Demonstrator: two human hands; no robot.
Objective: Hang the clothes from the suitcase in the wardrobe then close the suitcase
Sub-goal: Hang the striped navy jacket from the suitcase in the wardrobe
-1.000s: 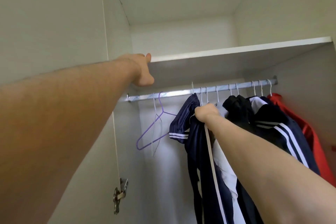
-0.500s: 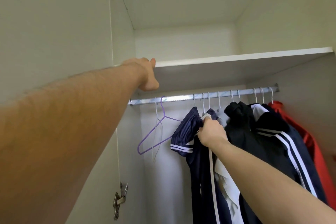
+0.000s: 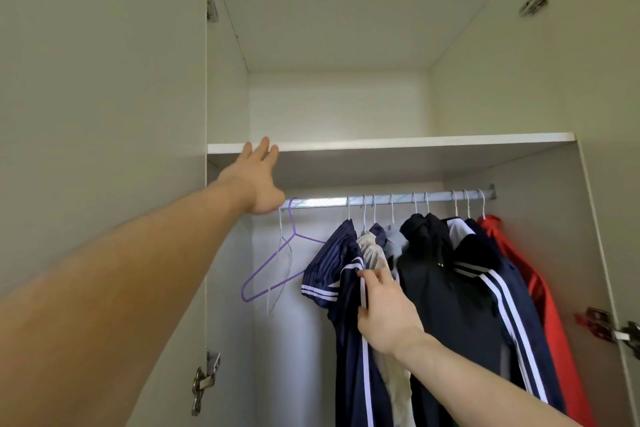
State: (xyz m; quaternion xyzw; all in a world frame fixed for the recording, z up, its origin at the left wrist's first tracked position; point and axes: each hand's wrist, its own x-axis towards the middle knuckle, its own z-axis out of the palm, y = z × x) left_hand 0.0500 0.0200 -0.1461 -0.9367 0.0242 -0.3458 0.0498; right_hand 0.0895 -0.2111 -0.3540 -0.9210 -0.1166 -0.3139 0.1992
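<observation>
Reaching up, the left hand [image 3: 258, 180] spreads its fingers [image 3: 265, 149] straight at the front edge of the shelf [image 3: 415, 141], gripping nothing, while the right hand [image 3: 384, 314] pinches the white-striped edge of the navy jacket [image 3: 346, 288] hanging on the rail [image 3: 381, 199] among the other clothes. Risky spot: a tug there could slide the jacket off its hanger [image 3: 349, 210] or unhook it. The suitcase is out of view, so that half of the job looks undone.

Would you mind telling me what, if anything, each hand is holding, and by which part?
The right hand pinches the navy garment along its white-striped edge. The left hand holds nothing, fingers straight at the shelf edge.
</observation>
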